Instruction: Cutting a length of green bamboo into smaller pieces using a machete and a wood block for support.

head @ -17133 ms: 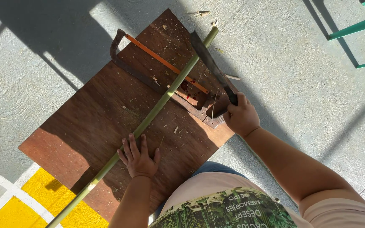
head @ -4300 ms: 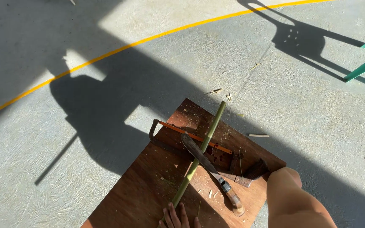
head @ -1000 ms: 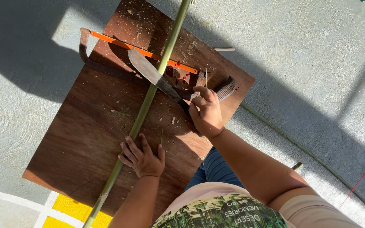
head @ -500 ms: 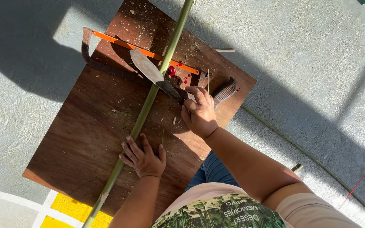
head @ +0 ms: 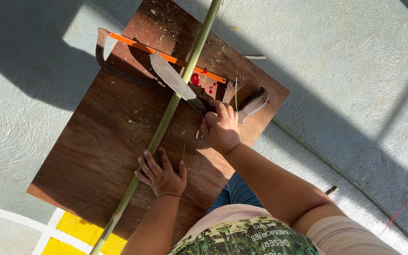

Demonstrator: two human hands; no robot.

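A long green bamboo stalk (head: 166, 118) lies diagonally across a brown wooden board (head: 95, 146) on the ground. My left hand (head: 162, 174) rests flat on the board, its fingers pressing against the stalk. My right hand (head: 221, 127) grips the handle of a large knife (head: 175, 83), whose blade lies across the stalk. Behind the knife lies a hacksaw (head: 133, 56) with an orange blade and a wooden grip (head: 253, 104).
The board sits on rough grey concrete (head: 355, 71) with sun and shadow patches. Wood chips and small red spots (head: 201, 80) dot the board. A yellow and white painted marking (head: 72, 231) is at the lower left. Another thin stalk (head: 336, 165) lies on the ground at the right.
Over the last second my right hand has kept its grip on the knife and shifted slightly along the stalk. My left hand has stayed on the stalk.
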